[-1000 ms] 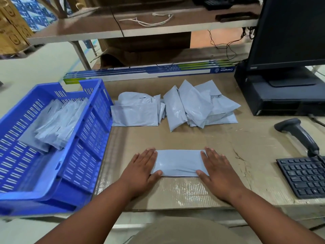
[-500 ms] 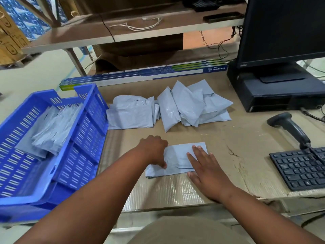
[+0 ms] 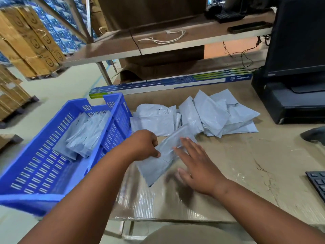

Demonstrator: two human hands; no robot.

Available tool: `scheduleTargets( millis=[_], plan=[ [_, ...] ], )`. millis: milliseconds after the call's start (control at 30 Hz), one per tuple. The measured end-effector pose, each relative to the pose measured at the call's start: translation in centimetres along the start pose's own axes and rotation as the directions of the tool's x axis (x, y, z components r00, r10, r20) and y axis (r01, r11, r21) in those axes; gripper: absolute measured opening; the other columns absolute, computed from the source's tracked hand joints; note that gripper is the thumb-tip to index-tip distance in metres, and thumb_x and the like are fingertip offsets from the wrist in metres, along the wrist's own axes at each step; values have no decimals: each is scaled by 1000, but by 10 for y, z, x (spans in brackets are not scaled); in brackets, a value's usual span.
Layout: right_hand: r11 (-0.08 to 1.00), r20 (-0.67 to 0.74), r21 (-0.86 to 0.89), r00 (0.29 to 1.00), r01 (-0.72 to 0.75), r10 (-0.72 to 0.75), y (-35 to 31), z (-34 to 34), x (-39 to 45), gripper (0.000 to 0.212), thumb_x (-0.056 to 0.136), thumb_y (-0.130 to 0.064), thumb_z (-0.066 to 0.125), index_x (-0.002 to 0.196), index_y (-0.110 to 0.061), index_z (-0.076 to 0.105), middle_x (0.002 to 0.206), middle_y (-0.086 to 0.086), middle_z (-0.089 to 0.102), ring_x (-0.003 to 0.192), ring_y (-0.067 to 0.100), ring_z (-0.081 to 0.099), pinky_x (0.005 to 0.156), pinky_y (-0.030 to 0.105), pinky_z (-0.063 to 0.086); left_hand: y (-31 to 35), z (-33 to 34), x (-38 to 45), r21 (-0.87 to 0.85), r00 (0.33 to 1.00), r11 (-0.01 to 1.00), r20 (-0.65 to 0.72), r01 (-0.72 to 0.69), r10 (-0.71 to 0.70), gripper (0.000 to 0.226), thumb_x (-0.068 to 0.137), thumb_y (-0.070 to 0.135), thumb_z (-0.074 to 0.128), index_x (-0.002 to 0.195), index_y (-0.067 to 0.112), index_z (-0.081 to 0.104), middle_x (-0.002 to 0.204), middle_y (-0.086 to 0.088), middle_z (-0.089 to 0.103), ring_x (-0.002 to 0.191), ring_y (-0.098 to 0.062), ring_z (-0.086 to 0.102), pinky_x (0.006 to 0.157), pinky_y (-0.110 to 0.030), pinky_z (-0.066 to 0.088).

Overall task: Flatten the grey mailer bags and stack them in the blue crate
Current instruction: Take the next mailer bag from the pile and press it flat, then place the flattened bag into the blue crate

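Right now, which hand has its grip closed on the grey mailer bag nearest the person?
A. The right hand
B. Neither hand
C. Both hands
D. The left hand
D. The left hand pinches the mailer bag with curled fingers and thumb, while the right hand lies beside it with fingers straight, gripping nothing.

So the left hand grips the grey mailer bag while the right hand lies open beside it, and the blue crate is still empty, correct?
Not quite. The blue crate is not empty: the head view shows a stack of mailer bags already lying in it. The rest holds: the left hand grips the grey mailer bag and the right hand lies open beside it.
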State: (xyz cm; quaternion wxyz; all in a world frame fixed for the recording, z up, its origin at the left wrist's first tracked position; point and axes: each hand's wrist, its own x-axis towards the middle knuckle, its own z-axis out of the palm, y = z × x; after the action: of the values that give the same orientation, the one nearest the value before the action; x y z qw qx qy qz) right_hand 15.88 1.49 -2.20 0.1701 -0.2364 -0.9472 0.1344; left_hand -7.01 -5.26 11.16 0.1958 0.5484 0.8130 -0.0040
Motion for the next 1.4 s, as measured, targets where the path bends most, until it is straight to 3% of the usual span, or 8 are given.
scheduleTargets(
  millis=[500,633,767,867,967,1067,1167,1400],
  plan=[
    [963,-66,113,969,246,-240,-167,-4,216,74,98,-64,35,164,-32,32,176,1,16,161,25,14,128,53,21,-196,-152,-88,-252,794,920,-467,301,-388,30,74,36,91,74,13,71,70,-3,67,67,-22,62,56,-28,42],
    [976,-17,89,980,198,-197,-186,10,245,60,106,-49,42,161,-24,40,172,3,28,158,27,23,127,51,23,-233,-145,-58,-248,817,911,-409,329,-407,37,75,39,91,68,11,67,63,-3,59,68,-26,61,58,-31,42],
    [987,15,57,988,151,-152,-191,31,252,61,102,-50,35,153,-20,50,164,6,41,154,29,32,125,53,28,-247,-122,-12,-185,870,933,-343,307,-354,39,79,44,87,95,11,75,93,-8,73,93,-28,71,75,-36,52],
    [987,-30,107,992,121,-119,-186,47,247,56,103,-47,37,149,-18,54,158,4,48,152,26,35,128,36,23,-250,-98,26,-161,894,942,-303,293,-330,40,79,48,85,84,12,68,90,-9,71,93,-29,71,68,-33,47],
    [981,-44,180,997,73,-66,-184,51,241,59,105,-49,34,153,-19,51,164,-1,42,156,17,25,125,17,8,-250,-77,55,-111,916,951,-257,289,-309,50,79,53,84,67,15,55,68,-4,56,86,-29,69,67,-32,43],
    [980,-21,195,999,46,-43,-185,55,237,71,102,-57,22,155,-19,50,170,-3,32,160,12,17,130,27,10,-247,-61,74,-102,941,958,-187,269,-284,44,80,49,85,71,15,59,62,-3,56,76,-26,69,66,-31,49],
    [981,-36,187,999,42,-36,-188,55,236,61,105,-50,28,151,-19,54,171,-3,31,161,13,16,131,35,16,-247,-48,86,-86,962,970,-139,226,-236,31,87,40,79,81,12,67,76,-7,68,74,-24,68,66,-30,50],
    [981,-23,194,1000,7,-3,-193,51,233,57,108,-46,27,155,-24,50,173,-9,23,161,5,3,128,20,2,-242,-35,93,-23,980,980,-30,197,-198,24,99,33,68,104,10,70,100,-13,71,101,-31,70,88,-34,53]
  ],
)
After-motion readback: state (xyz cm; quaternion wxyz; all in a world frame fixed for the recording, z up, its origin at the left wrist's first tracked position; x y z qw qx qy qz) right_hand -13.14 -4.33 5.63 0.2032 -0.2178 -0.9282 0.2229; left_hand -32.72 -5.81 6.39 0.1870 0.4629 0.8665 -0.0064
